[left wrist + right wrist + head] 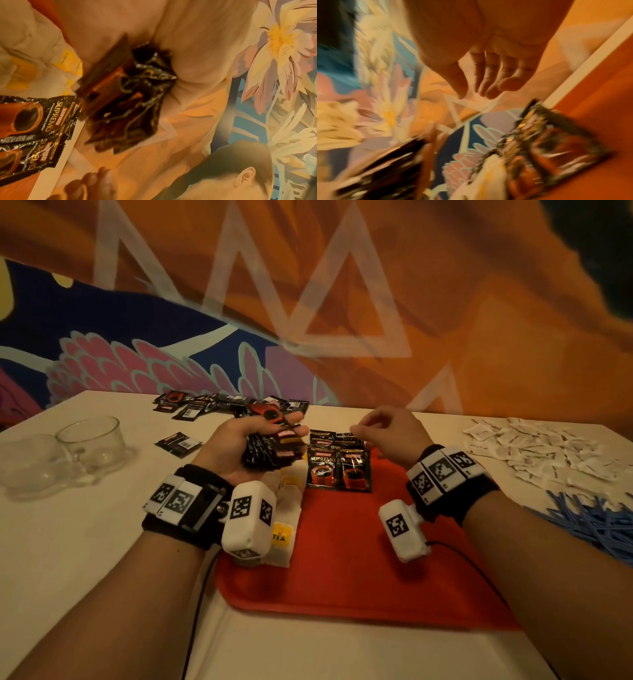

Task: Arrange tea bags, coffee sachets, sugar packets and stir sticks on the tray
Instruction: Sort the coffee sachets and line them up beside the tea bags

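**Ana:** While the left hand (pixel 239 446) grips that fat bundle of coffee sachets (pixel 274 451) above the far-left corner of the red tray (pixel 342 570), which way should the next one go down?

**Ben:** Same as the laid sachets (pixel 337 470) already there: printed face up, cup picture toward you, rows overlapping like shingles. They sit at the tray's far edge, just right of the tea bags (pixel 284 537) that run down its left side.

**Ana:** And the right hand (pixel 387 436)?

**Ben:** It hovers over the back of the rows, fingers loosely bent, holding nothing as far as the head view and the blurred wrist view show. I'd have it peel one sachet off the top of the bundle, not two.

**Ana:** They look slippery.

**Ben:** Likely, being glossy foil. Slacken the left thumb just enough to free the top one, or the whole bundle may fan out. Set it down flat, then square it with a fingertip without nudging its neighbours.

**Ana:** What's left?

**Ben:** Plenty, I'd say. The sugar packets (pixel 548 450) and blue stir sticks (pixel 596 522) lie on the table (pixel 85 542) to the right, off the tray, so keep the coffee block tight and leave the red space beside it free.
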`<control>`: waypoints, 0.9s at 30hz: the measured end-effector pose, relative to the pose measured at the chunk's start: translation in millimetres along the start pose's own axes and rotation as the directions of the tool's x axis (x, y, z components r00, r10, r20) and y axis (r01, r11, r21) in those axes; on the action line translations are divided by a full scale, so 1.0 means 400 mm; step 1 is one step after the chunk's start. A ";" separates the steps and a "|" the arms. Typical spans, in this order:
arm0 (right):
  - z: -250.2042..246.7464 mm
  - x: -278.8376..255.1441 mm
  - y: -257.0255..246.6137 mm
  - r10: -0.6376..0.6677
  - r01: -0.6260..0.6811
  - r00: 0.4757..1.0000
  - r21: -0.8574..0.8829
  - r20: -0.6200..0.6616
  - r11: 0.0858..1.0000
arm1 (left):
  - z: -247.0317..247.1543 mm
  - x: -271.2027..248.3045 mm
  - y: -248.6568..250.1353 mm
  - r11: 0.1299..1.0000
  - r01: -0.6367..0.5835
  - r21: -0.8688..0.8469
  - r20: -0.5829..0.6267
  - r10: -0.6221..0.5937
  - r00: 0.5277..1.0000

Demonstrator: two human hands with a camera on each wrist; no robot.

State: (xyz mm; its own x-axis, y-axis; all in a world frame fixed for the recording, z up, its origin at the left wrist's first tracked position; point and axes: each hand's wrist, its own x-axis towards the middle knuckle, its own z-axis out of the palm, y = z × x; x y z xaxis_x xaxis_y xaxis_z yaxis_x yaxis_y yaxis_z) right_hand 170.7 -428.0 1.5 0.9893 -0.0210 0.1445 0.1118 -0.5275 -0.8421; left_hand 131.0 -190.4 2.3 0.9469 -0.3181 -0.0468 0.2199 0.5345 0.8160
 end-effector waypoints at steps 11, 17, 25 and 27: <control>0.092 -0.072 -0.073 -0.168 0.123 0.978 0.308 0.126 0.944 | 0.036 -0.010 -0.012 0.973 -0.084 0.216 -0.017 0.090 0.996; 0.092 -0.068 -0.059 -0.128 0.111 0.992 0.384 0.018 0.917 | 0.049 -0.005 -0.026 0.952 -0.107 0.288 0.031 0.103 0.994; 0.042 -0.064 -0.078 -0.063 0.028 0.998 0.697 0.026 0.716 | 0.027 0.011 -0.008 0.980 -0.140 0.139 -0.093 0.154 0.984; 0.026 -0.062 -0.078 -0.118 0.077 0.993 0.638 0.022 0.766 | 0.018 0.011 0.005 0.968 -0.195 0.155 -0.134 0.216 0.967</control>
State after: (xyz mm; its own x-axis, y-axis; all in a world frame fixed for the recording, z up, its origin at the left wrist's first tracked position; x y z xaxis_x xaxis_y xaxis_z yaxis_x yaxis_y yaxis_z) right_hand 143.5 -402.2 18.7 0.9709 0.0604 0.2315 0.2218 0.1359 -0.9656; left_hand 133.8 -196.3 8.0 0.9948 -0.0869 0.0538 -0.0081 0.4579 0.8890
